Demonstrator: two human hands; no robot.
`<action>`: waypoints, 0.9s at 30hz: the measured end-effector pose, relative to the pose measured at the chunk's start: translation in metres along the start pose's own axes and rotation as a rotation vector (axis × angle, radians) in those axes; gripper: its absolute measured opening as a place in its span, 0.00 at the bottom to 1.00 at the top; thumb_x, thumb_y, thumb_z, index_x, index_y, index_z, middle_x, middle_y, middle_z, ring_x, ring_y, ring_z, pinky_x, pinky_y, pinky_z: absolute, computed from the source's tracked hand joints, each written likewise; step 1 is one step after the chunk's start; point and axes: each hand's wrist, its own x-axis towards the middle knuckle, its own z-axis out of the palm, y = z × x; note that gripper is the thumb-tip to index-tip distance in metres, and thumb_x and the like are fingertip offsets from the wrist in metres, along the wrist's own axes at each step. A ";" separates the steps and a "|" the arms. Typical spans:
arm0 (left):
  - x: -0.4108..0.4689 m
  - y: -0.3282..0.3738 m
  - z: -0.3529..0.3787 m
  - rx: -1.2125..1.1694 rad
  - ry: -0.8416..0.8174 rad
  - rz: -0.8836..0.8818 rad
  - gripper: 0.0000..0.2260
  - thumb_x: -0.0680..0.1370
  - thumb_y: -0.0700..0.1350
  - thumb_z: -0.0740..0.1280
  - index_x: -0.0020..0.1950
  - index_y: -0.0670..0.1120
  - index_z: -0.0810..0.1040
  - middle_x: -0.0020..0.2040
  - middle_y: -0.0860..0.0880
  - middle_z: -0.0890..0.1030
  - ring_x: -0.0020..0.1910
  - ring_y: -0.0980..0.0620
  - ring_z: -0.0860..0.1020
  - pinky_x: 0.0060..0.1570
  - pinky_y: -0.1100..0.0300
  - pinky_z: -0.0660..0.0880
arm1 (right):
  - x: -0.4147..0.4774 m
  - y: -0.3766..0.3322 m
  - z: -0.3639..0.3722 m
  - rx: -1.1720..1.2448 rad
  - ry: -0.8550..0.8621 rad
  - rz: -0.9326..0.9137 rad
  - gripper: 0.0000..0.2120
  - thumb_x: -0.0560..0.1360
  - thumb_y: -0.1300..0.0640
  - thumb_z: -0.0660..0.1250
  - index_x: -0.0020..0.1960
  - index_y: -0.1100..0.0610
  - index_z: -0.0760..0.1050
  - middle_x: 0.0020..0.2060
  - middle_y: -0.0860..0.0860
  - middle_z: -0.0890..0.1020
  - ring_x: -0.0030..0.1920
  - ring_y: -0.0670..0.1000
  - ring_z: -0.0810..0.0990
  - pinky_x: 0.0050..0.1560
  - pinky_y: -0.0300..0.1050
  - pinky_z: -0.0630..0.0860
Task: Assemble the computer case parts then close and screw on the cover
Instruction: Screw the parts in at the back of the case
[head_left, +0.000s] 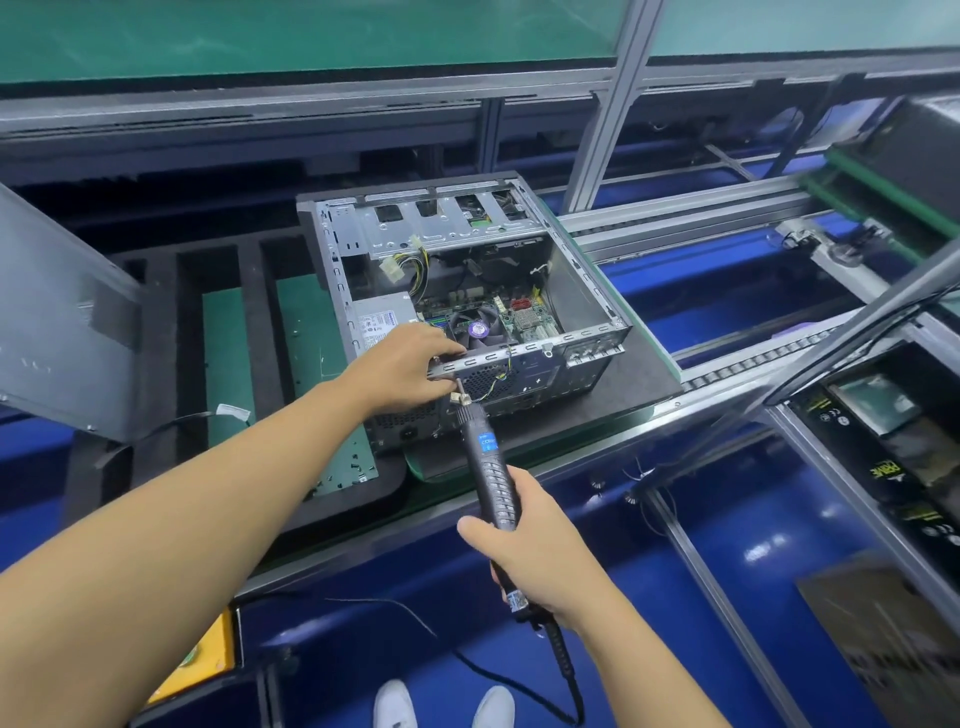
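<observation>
An open grey computer case (587, 291) lies on its side on a dark mat, with the motherboard, a fan (475, 327) and the power supply (382, 319) showing inside. My left hand (410, 366) grips the near top rail of the case at its rear panel. My right hand (524, 540) holds a black corded electric screwdriver (485, 457). Its tip points up at the rear panel just below my left fingers. The grey side cover (57, 322) stands tilted at the far left.
A black foam tray (260, 312) with slots and green boards sits left of the case. Conveyor rails (727, 374) run to the right, with another case and dark boxes (893, 467) there. An aluminium post (608, 104) rises behind. My white shoes show below.
</observation>
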 end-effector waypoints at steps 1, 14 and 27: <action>0.000 -0.001 -0.001 0.023 -0.014 0.005 0.20 0.75 0.47 0.71 0.67 0.47 0.78 0.54 0.49 0.82 0.55 0.47 0.77 0.57 0.54 0.70 | -0.002 0.000 -0.004 0.016 -0.029 0.002 0.11 0.73 0.51 0.71 0.50 0.39 0.73 0.31 0.46 0.75 0.28 0.50 0.73 0.28 0.43 0.74; -0.057 0.062 0.011 -1.453 0.053 -0.415 0.16 0.79 0.50 0.61 0.60 0.42 0.79 0.57 0.42 0.83 0.51 0.50 0.83 0.45 0.61 0.79 | 0.010 -0.008 -0.006 0.315 -0.229 -0.194 0.17 0.73 0.62 0.68 0.60 0.51 0.73 0.45 0.54 0.76 0.32 0.54 0.75 0.37 0.52 0.79; -0.083 0.051 0.006 -1.928 0.065 -0.377 0.21 0.79 0.52 0.65 0.65 0.40 0.73 0.60 0.43 0.80 0.67 0.42 0.75 0.69 0.44 0.70 | 0.027 -0.019 0.023 0.103 -0.130 -0.184 0.07 0.76 0.57 0.67 0.44 0.46 0.72 0.32 0.52 0.75 0.26 0.53 0.73 0.28 0.44 0.74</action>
